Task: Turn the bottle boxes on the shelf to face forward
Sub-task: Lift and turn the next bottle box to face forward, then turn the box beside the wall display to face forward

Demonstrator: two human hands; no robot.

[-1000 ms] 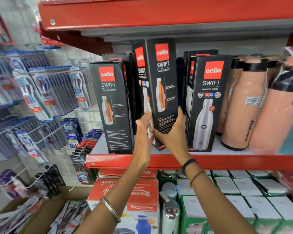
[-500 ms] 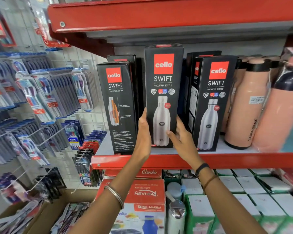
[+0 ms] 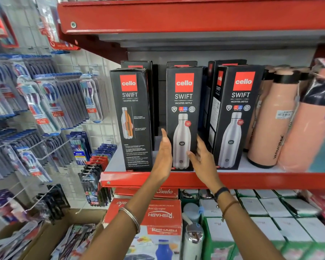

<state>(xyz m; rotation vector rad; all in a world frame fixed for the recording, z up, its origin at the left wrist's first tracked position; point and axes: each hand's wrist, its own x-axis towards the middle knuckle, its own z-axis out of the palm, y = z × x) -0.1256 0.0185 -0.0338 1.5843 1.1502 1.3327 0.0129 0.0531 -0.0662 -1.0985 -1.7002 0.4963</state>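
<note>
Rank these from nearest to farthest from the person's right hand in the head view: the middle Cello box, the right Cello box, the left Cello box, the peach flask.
From the right hand:
1. Middle Cello box, touching it, just to its left.
2. Right Cello box, immediately right of the hand.
3. Left Cello box, beyond the middle box and the left hand.
4. Peach flask, far right on the shelf.

Two peach flasks (image 3: 274,119) with black caps stand side by side at the right end of the red shelf (image 3: 270,180). On the left wall, packs of toothbrushes (image 3: 51,104) hang on wire hooks. Below the shelf sits a red and white Rishabh box (image 3: 158,216), next to green and white boxes (image 3: 266,224). A brown cardboard box (image 3: 51,229) full of packets is low on the left.
</note>
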